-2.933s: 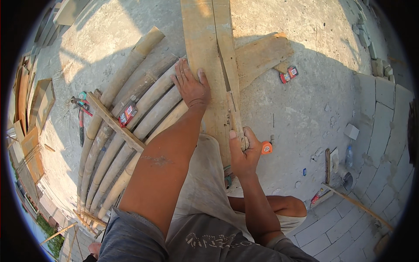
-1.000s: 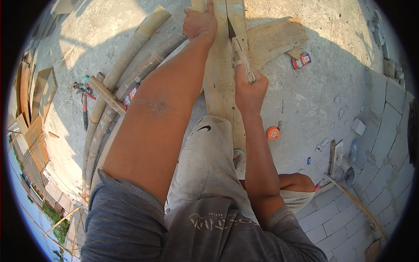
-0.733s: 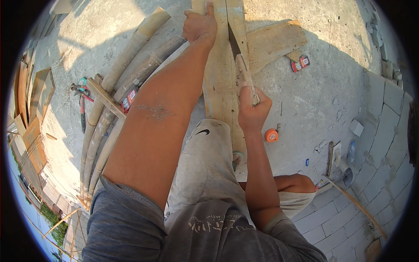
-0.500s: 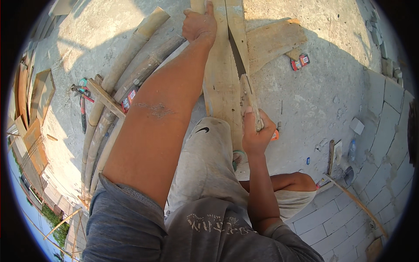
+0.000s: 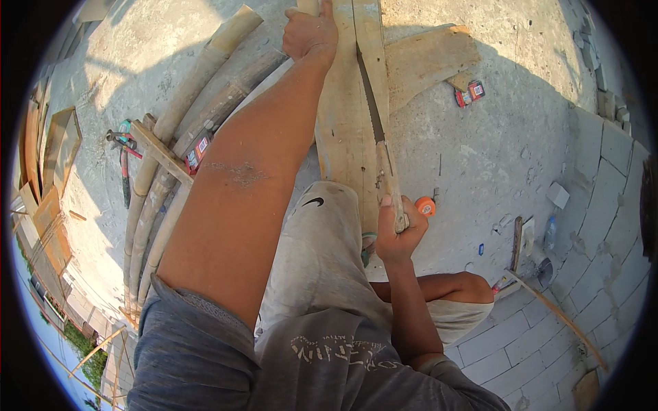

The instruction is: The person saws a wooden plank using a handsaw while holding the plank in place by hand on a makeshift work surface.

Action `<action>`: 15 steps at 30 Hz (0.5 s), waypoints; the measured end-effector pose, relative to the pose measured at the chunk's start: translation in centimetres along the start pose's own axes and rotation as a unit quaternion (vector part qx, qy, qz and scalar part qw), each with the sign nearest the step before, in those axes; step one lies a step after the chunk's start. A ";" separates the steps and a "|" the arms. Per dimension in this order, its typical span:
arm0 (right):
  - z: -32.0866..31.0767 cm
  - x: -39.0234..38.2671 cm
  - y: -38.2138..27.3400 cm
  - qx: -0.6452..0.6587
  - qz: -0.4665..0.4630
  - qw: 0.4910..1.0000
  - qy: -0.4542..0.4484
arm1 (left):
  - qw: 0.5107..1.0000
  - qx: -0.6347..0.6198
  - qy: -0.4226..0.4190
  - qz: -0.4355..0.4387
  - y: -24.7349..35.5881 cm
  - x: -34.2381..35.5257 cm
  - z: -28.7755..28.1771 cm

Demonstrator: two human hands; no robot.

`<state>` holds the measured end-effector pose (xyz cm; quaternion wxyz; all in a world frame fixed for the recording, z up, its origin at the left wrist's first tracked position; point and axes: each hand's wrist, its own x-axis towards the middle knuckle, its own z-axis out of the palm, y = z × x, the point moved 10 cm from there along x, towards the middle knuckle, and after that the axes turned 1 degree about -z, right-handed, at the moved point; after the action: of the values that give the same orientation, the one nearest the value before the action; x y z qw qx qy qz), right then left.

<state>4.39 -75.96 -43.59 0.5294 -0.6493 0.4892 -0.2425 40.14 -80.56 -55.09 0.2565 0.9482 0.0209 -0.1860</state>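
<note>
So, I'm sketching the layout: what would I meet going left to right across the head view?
Red-handled tool, first red package, left hand, saw, orange tape measure, second red package, clear bottle.

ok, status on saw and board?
Left hand on board, left edge. Right hand round saw handle. Blade partly in board's slit. Orange tape measure near right hand, clear of blade.

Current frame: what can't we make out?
All in the head view:
- Board, far end: cut off by the upper edge.
- Saw blade, tip: hidden in the cut.
- Saw handle, grip end: partly covered by the right hand.
- Bamboo poles, middle stretches: partly behind the left arm.
- Blue item on the ground: too small to identify.
</note>
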 end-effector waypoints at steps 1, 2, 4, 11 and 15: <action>1.1 1.9 0.6 0.007 -0.008 1.000 0.004 | 1.000 -0.003 0.002 0.012 0.0 0.1 0.1; 2.5 5.0 1.4 0.015 -0.025 1.000 0.010 | 0.999 -0.013 0.007 0.030 0.8 0.4 0.5; 4.5 12.8 1.5 0.017 -0.012 0.999 0.039 | 0.999 -0.013 -0.019 0.034 2.7 -1.0 2.4; -0.3 0.5 1.4 0.010 -0.007 1.000 0.018 | 0.999 -0.001 0.009 0.031 0.5 0.3 0.6; 3.8 7.8 2.1 0.032 -0.016 0.999 0.030 | 0.999 -0.015 -0.003 0.031 1.9 0.1 1.2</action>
<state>9.92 -81.16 -48.36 0.5307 -0.6323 0.4867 -0.2856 40.04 -82.86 -55.18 0.2765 0.9438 -0.0064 -0.1809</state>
